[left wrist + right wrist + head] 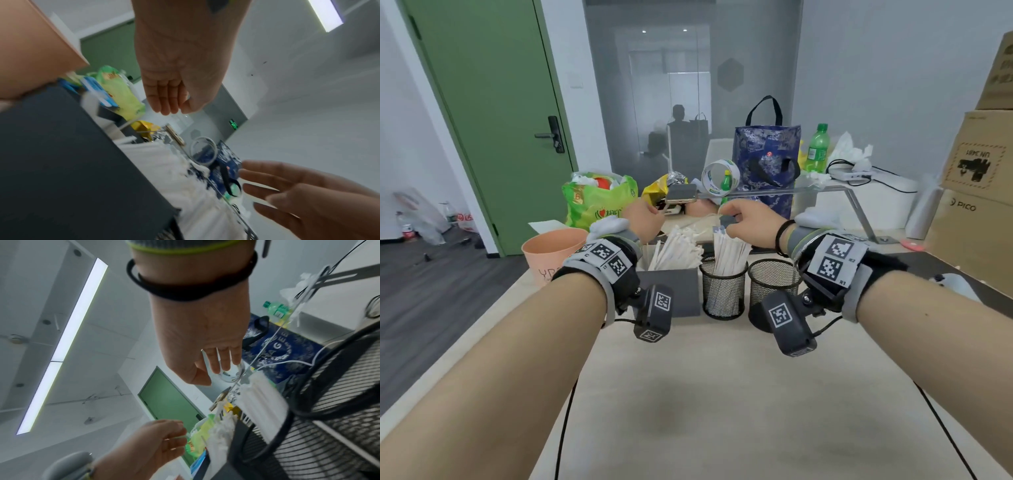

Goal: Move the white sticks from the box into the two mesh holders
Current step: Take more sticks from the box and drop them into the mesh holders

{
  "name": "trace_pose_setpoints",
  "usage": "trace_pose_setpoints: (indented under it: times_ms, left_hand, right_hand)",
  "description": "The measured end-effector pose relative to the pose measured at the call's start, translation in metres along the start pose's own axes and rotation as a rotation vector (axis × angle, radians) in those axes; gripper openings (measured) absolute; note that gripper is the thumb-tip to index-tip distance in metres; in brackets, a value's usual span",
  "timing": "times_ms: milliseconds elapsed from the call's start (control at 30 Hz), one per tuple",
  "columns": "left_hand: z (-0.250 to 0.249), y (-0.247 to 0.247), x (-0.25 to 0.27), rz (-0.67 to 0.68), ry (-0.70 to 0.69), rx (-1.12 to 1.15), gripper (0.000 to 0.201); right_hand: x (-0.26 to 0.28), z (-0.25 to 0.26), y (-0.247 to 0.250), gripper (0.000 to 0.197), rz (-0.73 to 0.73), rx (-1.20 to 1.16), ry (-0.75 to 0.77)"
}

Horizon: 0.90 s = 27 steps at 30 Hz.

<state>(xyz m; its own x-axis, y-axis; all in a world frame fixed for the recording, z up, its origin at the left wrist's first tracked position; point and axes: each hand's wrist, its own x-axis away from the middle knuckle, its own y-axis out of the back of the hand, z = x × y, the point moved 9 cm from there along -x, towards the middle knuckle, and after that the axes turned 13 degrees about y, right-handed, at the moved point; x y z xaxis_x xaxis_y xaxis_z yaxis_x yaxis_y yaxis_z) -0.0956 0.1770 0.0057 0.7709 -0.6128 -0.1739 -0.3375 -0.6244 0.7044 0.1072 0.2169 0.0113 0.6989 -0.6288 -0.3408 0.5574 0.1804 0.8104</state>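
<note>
Left hand (643,217) hovering slack, empty, over box (671,287) | right hand (748,219) grip unclear above left holder (723,291) | risk: crowded sticks (729,253) tipping it

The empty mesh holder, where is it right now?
In the head view the empty mesh holder stands on the table, right of the stick-filled holder, just below the right hand.

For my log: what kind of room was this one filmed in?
Probably an office or meeting room used for storage: a green door with an electronic lock, a frosted glass partition, and stacked cardboard boxes beside a cluttered table.
</note>
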Motion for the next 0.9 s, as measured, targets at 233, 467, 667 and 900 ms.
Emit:
trace_pose_setpoints:
  times_ms: [233,467,667,900]
  left_hand:
    - [0.030,-0.017,-0.026,0.140,0.069,0.008,0.034]
    - [0.027,-0.042,-0.041,0.319,-0.036,-0.218,0.052]
    - [0.014,-0.051,-0.044,0.363,-0.143,-0.400,0.039]
    - [0.005,-0.066,-0.012,0.640,-0.157,-0.183,0.049]
  right_hand:
    - [-0.019,0.022,-0.033,0.041,0.117,0.037,0.071]
    - [-0.036,0.007,-0.066,0.052,0.226,0.055,0.019]
    - [-0.042,-0.009,-0.068,0.053,0.245,0.048,-0.023]
    - [-0.039,-0.011,-0.069,0.055,0.262,0.013,-0.055]
